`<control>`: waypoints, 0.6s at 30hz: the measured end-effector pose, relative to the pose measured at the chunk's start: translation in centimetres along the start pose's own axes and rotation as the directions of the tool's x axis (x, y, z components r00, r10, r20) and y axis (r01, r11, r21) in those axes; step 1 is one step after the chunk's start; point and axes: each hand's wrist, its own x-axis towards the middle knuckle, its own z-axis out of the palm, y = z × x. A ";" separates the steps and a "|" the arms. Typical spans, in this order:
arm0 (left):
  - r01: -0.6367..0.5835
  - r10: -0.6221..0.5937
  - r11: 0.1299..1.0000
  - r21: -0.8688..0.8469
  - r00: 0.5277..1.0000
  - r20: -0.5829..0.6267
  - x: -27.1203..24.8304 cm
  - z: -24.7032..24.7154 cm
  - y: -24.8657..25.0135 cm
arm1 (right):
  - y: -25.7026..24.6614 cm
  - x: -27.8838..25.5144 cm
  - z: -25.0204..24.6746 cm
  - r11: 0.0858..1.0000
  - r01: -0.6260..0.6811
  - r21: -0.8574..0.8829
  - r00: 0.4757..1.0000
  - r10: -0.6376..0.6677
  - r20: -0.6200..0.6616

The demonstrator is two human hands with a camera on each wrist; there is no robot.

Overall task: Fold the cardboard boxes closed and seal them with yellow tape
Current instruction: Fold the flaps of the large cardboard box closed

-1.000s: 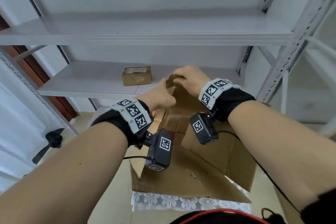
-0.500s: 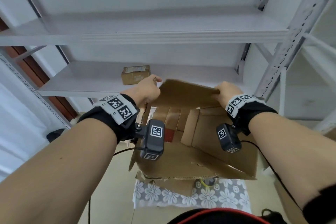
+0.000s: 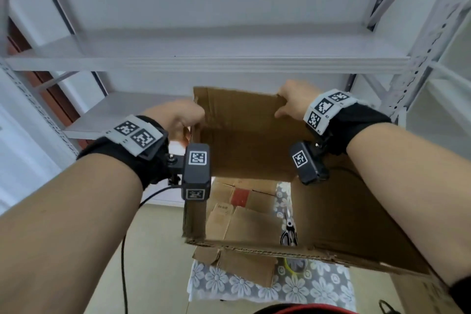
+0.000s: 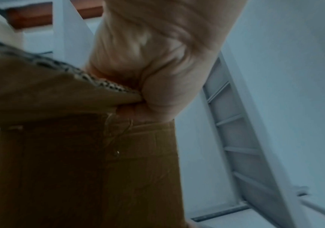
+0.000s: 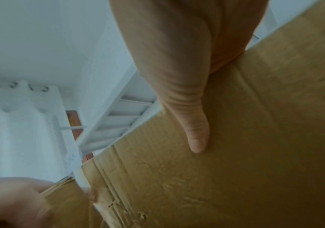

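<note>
Left hand (image 3: pixel 178 117) gripped the left end of the far panel of the large brown corrugated cardboard box (image 3: pixel 339 214); in the left wrist view the fingers were curled tight around the panel's edge, though blurred. The box was held up in the air in front of the white metal shelving unit (image 3: pixel 204 64), opened into a tube so that the table below showed straight through it. Its near rim was ragged and torn.

Seen through the box: a stack of flattened brown cardboard pieces (image 3: pixel 244 222), one bearing a red patch, lying on a white floral lace tablecloth (image 3: pixel 221 285). Just right of the stack lay black-handled scissors (image 3: pixel 289 234) on the cloth. Below the box's near rim, a roll of yellow tape (image 3: pixel 290 266) showed only in part; rest hidden by the cardboard.

Right hand (image 3: pixel 293 102) held the right end of the same far panel. In the right wrist view the thumb (image 5: pixel 194 132) lay straight and flat against the inner face of the cardboard; the other fingers were behind the panel, out of sight, clamping it against the thumb.
</note>
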 end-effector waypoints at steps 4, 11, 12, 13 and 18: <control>0.063 -0.067 0.997 0.040 0.990 0.128 2.2 2.2 -2.9 | -0.1 0.4 3.4 0.997 0.020 -0.073 0.993 -0.011 0.121; 0.090 -0.108 0.989 0.114 0.981 0.161 3.7 1.7 -3.8 | -1.8 2.1 3.5 0.993 0.086 -0.079 0.982 -0.072 0.172; 0.091 -0.106 0.990 0.105 0.984 0.146 4.1 1.5 -3.9 | -2.0 2.2 3.6 0.993 0.092 -0.077 0.983 -0.079 0.167; 0.097 -0.111 0.991 0.097 0.983 0.149 4.4 1.4 -4.1 | -2.1 2.4 4.0 0.993 0.094 -0.078 0.984 -0.080 0.161; 0.110 -0.140 0.981 0.160 0.971 0.193 6.3 3.3 -6.1 | -0.6 3.3 7.0 0.984 0.018 -0.180 0.986 0.011 0.163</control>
